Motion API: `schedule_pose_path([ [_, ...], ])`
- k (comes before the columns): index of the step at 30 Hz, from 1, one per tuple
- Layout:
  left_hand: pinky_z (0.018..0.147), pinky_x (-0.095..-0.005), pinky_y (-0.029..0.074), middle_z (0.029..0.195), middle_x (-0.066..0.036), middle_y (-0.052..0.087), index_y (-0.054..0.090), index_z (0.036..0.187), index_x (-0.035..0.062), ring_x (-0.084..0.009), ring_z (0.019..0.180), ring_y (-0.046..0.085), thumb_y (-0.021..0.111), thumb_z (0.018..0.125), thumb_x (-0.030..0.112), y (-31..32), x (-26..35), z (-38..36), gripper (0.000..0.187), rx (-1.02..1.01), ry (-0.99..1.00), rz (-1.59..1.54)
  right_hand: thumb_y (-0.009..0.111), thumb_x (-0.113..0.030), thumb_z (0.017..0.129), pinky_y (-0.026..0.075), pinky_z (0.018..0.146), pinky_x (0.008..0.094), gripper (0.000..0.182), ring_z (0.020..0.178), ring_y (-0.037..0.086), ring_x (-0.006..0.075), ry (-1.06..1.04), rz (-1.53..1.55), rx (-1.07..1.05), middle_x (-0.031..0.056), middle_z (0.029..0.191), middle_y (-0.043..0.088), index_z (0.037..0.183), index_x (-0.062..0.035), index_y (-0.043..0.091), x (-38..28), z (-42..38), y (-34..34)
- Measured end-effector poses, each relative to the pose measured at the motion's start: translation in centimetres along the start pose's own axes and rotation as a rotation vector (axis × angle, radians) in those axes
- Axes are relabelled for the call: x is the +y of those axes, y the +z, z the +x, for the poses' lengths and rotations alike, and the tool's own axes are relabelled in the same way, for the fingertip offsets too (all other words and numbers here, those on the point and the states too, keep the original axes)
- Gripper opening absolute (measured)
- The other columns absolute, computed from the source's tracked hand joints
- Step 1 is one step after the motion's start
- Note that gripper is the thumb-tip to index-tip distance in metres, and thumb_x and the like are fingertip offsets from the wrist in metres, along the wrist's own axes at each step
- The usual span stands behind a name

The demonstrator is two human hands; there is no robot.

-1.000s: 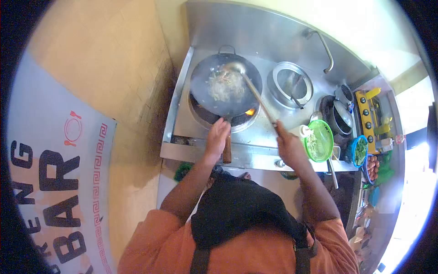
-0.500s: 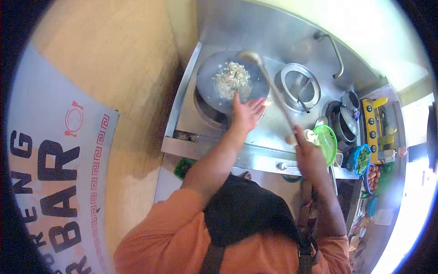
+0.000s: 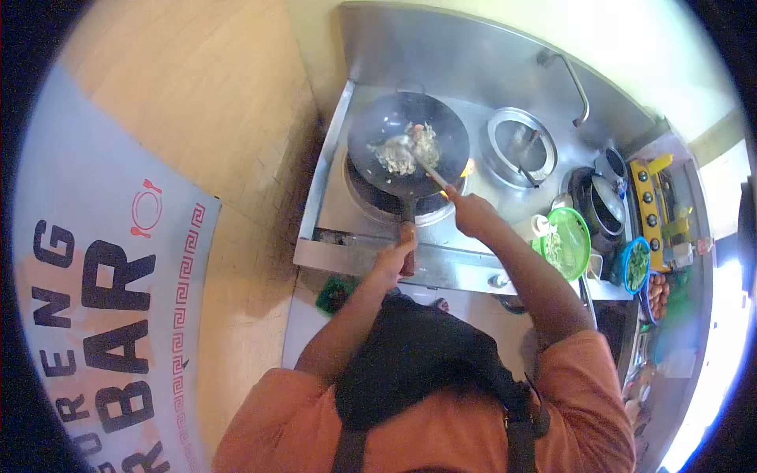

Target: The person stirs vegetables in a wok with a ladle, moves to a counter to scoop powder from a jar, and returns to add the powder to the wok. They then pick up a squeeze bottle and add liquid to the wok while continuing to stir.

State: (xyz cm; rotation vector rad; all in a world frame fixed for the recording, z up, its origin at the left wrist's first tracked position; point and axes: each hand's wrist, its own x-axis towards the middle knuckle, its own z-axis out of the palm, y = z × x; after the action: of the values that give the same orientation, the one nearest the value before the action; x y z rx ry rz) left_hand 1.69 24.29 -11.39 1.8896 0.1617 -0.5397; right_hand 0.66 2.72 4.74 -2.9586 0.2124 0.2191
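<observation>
A dark wok [image 3: 371, 130] sits over the left burner, and a flame [image 3: 468, 167] shows at its right side. My left hand [image 3: 393, 258] is closed around the wok's handle [image 3: 408, 211], which points toward me. With my right hand [image 3: 475, 214] I grip the shaft of a long ladle [image 3: 428, 171]. The ladle's head is down in the chopped, mixed food [image 3: 426, 144] at the middle of the wok. Part of that food is hidden behind the ladle.
To the right are a second burner ring [image 3: 493, 130], a green basket [image 3: 586, 244] with pale shreds, a white bottle [image 3: 539, 225], a lidded pot [image 3: 607, 206] and a blue bowl of greens [image 3: 635, 264]. A bent faucet [image 3: 579, 93] projects from the steel backsplash.
My left hand has gone from open above the wok to gripping its handle. My right hand has moved left and forward, bringing the ladle from beyond the rim into the food.
</observation>
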Motion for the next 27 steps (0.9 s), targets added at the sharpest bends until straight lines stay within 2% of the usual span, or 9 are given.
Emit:
schedule_pose_path([
  [2,0.062,-0.0364,0.053,0.082,-0.01,0.062,0.054,0.101,-0.001,-0.0211,0.071,0.061,0.066,0.082,0.028,-1.3,3.6,-0.8,0.037,-0.703,-0.496,-0.765,0.045,-0.011,0.087,0.053,0.064,0.0488,0.051,0.073,0.066,0.0372,-0.018,-0.105,-0.136,0.0214,0.079,0.065,0.137,-0.0113,0.037,-1.6,-5.1,-3.3],
  [5,0.056,-0.0369,0.051,0.07,-0.007,0.06,0.052,0.079,0.0052,-0.0198,0.065,0.06,0.063,0.083,0.023,0.0,2.2,2.7,0.021,-0.826,-0.32,-0.497,0.047,-0.005,0.083,0.051,0.064,0.0497,0.055,0.073,0.065,0.0392,0.043,-0.161,-0.258,0.0242,0.077,0.064,0.136,-0.0116,0.037,-3.4,-10.1,-7.4],
  [7,0.053,-0.0348,0.048,0.06,-0.004,0.054,0.051,0.071,0.0072,-0.0185,0.059,0.056,0.061,0.084,0.019,-1.4,7.7,-4.0,0.02,-0.726,-0.374,-0.441,0.048,-0.005,0.081,0.052,0.063,0.0486,0.057,0.071,0.065,0.0385,0.085,-0.229,-0.261,0.0229,0.075,0.064,0.137,-0.0128,0.038,-3.0,-10.7,-8.5],
  [9,0.049,-0.0306,0.045,0.06,-0.001,0.051,0.052,0.073,0.0078,-0.0161,0.055,0.053,0.06,0.084,0.016,-3.2,10.8,-9.4,0.016,-0.878,-0.508,-0.939,0.048,-0.004,0.081,0.051,0.061,0.0479,0.057,0.069,0.065,0.0382,0.047,-0.242,-0.16,0.0211,0.075,0.064,0.136,-0.0141,0.04,-1.1,-10.5,-8.0],
  [14,0.053,-0.0307,0.044,0.063,-0.001,0.05,0.051,0.074,0.0076,-0.0147,0.054,0.05,0.061,0.083,0.011,-9.9,13.2,-11.6,0.014,-0.992,-0.673,-1.162,0.048,-0.004,0.078,0.05,0.063,0.0479,0.058,0.07,0.064,0.0371,-0.001,-0.196,-0.26,0.022,0.077,0.064,0.135,-0.0163,0.043,-2.5,-13.9,-14.5],
  [21,0.055,-0.0286,0.045,0.066,-0.002,0.051,0.051,0.08,0.0058,-0.015,0.058,0.051,0.058,0.082,0.009,-9.5,13.5,-15.3,0.008,-0.895,-0.469,-0.978,0.049,-0.009,0.081,0.051,0.067,0.0477,0.053,0.07,0.064,0.0378,-0.024,-0.255,-0.262,0.0219,0.078,0.063,0.134,-0.0147,0.042,-3.5,-14.2,-12.1],
  [25,0.06,-0.0303,0.046,0.069,-0.004,0.052,0.049,0.08,0.005,-0.0155,0.059,0.052,0.056,0.087,0.015,-11.7,11.6,-17.0,0.014,-0.914,-0.542,-0.916,0.047,-0.009,0.082,0.051,0.069,0.0478,0.052,0.076,0.063,0.0388,-0.047,-0.249,-0.304,0.0246,0.083,0.063,0.134,-0.0139,0.041,-3.6,-15.6,-13.5],
  [26,0.059,-0.0301,0.046,0.069,-0.004,0.052,0.05,0.08,0.0047,-0.0154,0.059,0.052,0.056,0.088,0.016,-11.3,10.2,-17.1,0.015,-0.935,-0.1,-0.753,0.047,-0.009,0.082,0.051,0.069,0.0478,0.052,0.076,0.063,0.0388,-0.053,-0.237,-0.328,0.0246,0.083,0.063,0.134,-0.0139,0.041,-3.9,-15.8,-12.2],
  [27,0.059,-0.0297,0.046,0.069,-0.004,0.052,0.05,0.08,0.0047,-0.0147,0.06,0.052,0.055,0.089,0.017,-11.0,11.9,-17.5,0.016,-0.922,-0.22,-0.776,0.049,-0.009,0.082,0.051,0.068,0.0478,0.053,0.076,0.064,0.0383,-0.021,-0.241,-0.266,0.024,0.083,0.063,0.134,-0.0138,0.041,-3.7,-14.4,-11.4],
])
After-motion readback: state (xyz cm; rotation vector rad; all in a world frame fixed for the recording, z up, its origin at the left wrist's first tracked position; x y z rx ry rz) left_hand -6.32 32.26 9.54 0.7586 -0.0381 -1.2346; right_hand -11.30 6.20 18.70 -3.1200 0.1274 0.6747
